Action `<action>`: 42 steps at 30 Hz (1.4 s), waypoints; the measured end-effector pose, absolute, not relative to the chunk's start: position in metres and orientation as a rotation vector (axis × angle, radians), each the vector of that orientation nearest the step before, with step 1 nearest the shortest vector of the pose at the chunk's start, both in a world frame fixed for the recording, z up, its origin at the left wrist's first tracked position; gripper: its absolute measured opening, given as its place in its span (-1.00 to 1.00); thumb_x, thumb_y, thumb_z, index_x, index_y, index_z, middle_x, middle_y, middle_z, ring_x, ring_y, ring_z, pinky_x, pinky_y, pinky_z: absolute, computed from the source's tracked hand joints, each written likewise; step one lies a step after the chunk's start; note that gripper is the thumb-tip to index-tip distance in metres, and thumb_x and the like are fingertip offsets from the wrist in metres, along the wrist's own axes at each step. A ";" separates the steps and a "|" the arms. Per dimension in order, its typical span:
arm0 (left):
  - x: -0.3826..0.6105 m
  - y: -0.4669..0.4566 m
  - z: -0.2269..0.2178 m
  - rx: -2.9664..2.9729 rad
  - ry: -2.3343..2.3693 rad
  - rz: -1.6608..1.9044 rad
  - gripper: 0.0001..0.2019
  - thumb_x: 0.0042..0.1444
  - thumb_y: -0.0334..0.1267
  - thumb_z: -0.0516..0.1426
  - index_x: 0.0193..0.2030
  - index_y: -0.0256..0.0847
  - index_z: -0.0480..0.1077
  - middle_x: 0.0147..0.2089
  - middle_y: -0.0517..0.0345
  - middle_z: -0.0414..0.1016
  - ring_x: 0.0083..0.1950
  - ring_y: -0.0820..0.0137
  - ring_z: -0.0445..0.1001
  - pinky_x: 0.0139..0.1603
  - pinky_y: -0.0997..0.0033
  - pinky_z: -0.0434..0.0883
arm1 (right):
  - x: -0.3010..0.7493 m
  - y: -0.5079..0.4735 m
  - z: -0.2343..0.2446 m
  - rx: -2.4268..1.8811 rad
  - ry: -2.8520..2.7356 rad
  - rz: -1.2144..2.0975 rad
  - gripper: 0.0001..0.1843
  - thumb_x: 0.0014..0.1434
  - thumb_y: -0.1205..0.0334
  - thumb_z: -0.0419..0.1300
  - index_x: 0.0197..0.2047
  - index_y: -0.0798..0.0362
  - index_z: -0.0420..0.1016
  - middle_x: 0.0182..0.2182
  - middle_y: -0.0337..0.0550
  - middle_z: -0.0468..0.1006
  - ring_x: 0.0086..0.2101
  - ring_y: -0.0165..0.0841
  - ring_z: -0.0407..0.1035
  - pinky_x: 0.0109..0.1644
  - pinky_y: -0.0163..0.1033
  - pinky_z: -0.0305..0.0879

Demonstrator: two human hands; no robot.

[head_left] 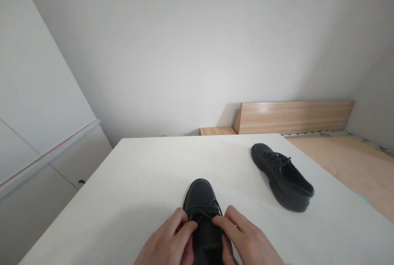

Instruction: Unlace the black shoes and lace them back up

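Note:
A black lace-up shoe (200,193) stands on the white table, its toe pointing away from me and its heel cut off by the lower edge of the view. Over its opening lie the black shoelaces (201,211), crossed at the eyelets. My left hand (172,236) is at the shoe's left side, thumb and forefinger pinched on a lace. Across from it, my right hand (243,236) pinches the lace on the right side, its other fingers curled against the shoe. The lace ends are partly hidden by my fingers.
The matching black shoe (281,179) rests at the right of the white table (154,162), its laces tied. Past the table's right edge are a bed base (332,156) and wooden headboard (295,117). A white cabinet (61,166) stands at left.

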State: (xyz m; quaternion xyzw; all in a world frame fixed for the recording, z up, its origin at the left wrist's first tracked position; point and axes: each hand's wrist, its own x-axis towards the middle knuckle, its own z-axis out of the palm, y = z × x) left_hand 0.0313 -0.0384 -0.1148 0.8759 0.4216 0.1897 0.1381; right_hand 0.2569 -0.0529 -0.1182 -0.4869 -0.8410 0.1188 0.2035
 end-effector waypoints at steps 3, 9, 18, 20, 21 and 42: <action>0.039 -0.038 -0.109 2.523 1.303 0.457 -0.67 0.15 -0.59 -0.03 -0.13 -0.21 0.47 -0.16 0.03 0.49 -0.20 0.30 0.58 -0.16 0.39 0.56 | 0.252 -0.052 -0.115 -1.364 -2.365 0.235 -0.62 0.12 0.61 0.05 -0.10 0.06 0.48 -0.28 -0.09 0.47 -0.34 -0.28 0.49 -0.30 -0.27 0.48; 0.044 -0.039 -0.100 2.592 1.311 0.522 -0.76 0.20 -0.55 0.01 -0.23 -0.18 0.43 -0.16 0.03 0.48 -0.15 0.21 0.52 -0.16 0.29 0.51 | 0.245 -0.049 -0.102 -1.465 -2.356 0.189 -0.74 0.15 0.55 0.08 -0.28 0.00 0.45 -0.28 -0.11 0.46 -0.36 -0.25 0.46 -0.40 -0.24 0.39; 0.023 -0.034 -0.028 2.055 0.912 1.582 -0.84 0.25 -0.48 0.13 -0.20 -0.08 0.38 -0.29 0.25 0.41 -0.24 0.45 0.45 -0.25 0.63 0.41 | 0.247 -0.051 -0.036 -0.954 -1.470 0.521 -0.85 0.36 0.39 0.09 -0.17 -0.07 0.40 -0.31 -0.27 0.39 -0.42 -0.49 0.31 -0.38 -0.43 0.32; 0.026 -0.032 -0.022 2.001 0.914 1.536 -0.87 0.23 -0.43 0.18 -0.25 -0.08 0.41 -0.34 0.27 0.42 -0.29 0.47 0.45 -0.31 0.64 0.39 | 0.245 -0.050 -0.028 -0.934 -1.375 0.495 -0.85 0.34 0.38 0.14 -0.17 -0.08 0.45 -0.29 -0.26 0.41 -0.42 -0.50 0.31 -0.40 -0.46 0.30; 0.029 -0.031 -0.021 1.968 0.921 1.476 -0.89 0.23 -0.40 0.19 -0.27 -0.08 0.42 -0.37 0.29 0.43 -0.34 0.48 0.45 -0.34 0.64 0.38 | 0.243 -0.049 -0.026 -0.922 -1.382 0.506 -0.86 0.32 0.38 0.16 -0.19 -0.08 0.47 -0.30 -0.26 0.43 -0.40 -0.49 0.32 -0.38 -0.46 0.31; 0.059 -0.030 -0.052 1.133 0.611 1.115 -0.87 0.13 -0.21 0.35 -0.32 -0.19 0.54 -0.38 0.20 0.55 -0.42 0.52 0.48 -0.45 0.65 0.42 | 0.221 -0.035 -0.048 -0.480 -1.196 1.451 -0.84 0.18 0.21 0.38 -0.15 -0.05 0.59 -0.28 -0.22 0.40 -0.33 -0.43 0.40 -0.29 -0.29 0.46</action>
